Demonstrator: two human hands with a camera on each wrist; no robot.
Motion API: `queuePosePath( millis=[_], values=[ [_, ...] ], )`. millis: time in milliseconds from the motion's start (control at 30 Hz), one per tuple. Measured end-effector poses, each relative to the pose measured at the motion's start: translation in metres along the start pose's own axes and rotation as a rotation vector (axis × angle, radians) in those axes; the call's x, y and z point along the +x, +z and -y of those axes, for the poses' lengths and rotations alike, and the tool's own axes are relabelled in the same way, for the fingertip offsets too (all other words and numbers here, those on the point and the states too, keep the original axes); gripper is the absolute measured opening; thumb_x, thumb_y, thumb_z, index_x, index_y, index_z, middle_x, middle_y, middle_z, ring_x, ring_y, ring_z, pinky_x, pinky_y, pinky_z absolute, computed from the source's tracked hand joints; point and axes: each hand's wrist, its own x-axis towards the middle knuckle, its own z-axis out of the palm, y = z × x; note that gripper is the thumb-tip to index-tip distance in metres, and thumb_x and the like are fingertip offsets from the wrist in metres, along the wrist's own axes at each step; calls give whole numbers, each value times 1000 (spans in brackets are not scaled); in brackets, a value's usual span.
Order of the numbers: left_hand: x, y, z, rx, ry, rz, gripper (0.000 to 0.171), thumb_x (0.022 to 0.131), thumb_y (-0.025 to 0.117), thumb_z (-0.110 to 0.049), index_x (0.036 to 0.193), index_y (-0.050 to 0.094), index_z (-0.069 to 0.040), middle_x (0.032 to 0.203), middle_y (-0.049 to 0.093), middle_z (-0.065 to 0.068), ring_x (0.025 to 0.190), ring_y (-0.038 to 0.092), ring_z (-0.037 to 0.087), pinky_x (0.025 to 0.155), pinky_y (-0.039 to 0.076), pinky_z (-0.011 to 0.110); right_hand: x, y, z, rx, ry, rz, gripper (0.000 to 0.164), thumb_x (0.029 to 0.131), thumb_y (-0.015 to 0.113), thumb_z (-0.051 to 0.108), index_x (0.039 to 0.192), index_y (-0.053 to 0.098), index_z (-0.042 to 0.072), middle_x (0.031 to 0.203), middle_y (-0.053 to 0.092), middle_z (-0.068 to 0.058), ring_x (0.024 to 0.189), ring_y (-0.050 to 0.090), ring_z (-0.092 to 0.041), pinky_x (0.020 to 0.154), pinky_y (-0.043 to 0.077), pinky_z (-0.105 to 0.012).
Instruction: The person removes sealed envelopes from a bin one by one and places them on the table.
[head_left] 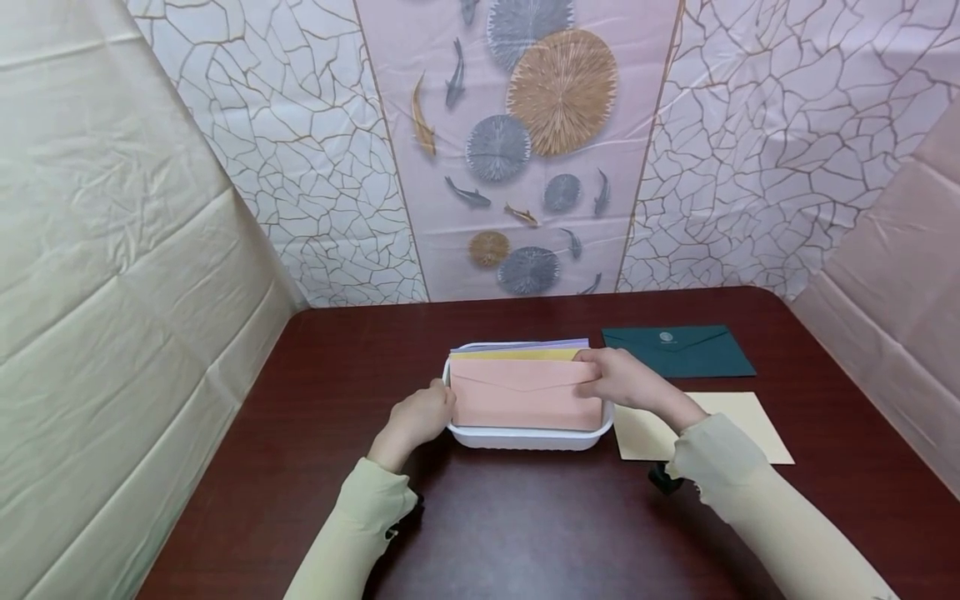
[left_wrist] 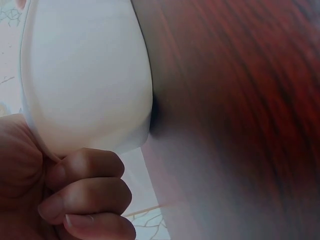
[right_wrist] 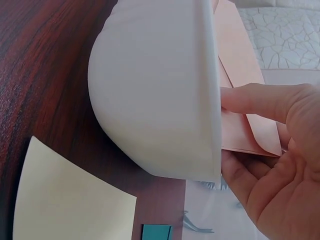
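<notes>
Gripping tub (head_left: 525, 438) with left hand (head_left: 422, 414), pinching pink envelope (head_left: 517, 397) with right hand (head_left: 626, 382); likely light, creasable, best held by its right edge.

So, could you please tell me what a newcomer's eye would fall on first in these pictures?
Probably the pale pink rectangular paper envelope set in the rounded white tub near the centre, its right edge pinched by the right hand while the left hand holds the tub's left end. Next, perhaps, comes the dark green paper envelope, lying beyond a cream paper rectangle on the right of the glossy red-brown table.
</notes>
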Motion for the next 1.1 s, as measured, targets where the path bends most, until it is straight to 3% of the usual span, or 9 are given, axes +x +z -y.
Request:
queuePosePath(
  millis=[200, 533, 767, 1100],
  values=[
    [0, 0, 0, 14, -4, -1, 41, 100, 23, -32, 108, 50, -2, 75, 55, 6, 68, 53, 22, 62, 43, 41, 0, -1, 2, 2, -26, -2, 32, 81, 71, 22, 110, 62, 10, 82, 62, 2, 59, 44, -15, 53, 36, -31],
    [1, 1, 0, 16, -6, -8, 39, 100, 24, -31, 105, 50, -3, 79, 56, 7, 69, 54, 23, 63, 43, 43, 1, -8, 13, 19, -62, -48, 44, 81, 72, 26, 121, 59, 11, 114, 63, -7, 97, 56, -22, 77, 46, -38],
    [-2, 0, -1, 33, 4, -24, 36, 100, 26, -30, 102, 50, -4, 84, 59, 9, 73, 56, 24, 65, 44, 45, 2, -13, 24, 37, -122, -90, 42, 80, 73, 26, 118, 59, 15, 112, 62, -8, 93, 55, -22, 76, 45, -37],
    [-1, 0, 0, 12, 15, -26, 36, 100, 25, -31, 103, 49, -5, 82, 58, 7, 74, 56, 23, 66, 44, 45, 0, -15, 28, 35, -93, -83, 44, 79, 74, 27, 118, 59, 15, 114, 61, -9, 95, 55, -22, 77, 45, -38]
  ],
)
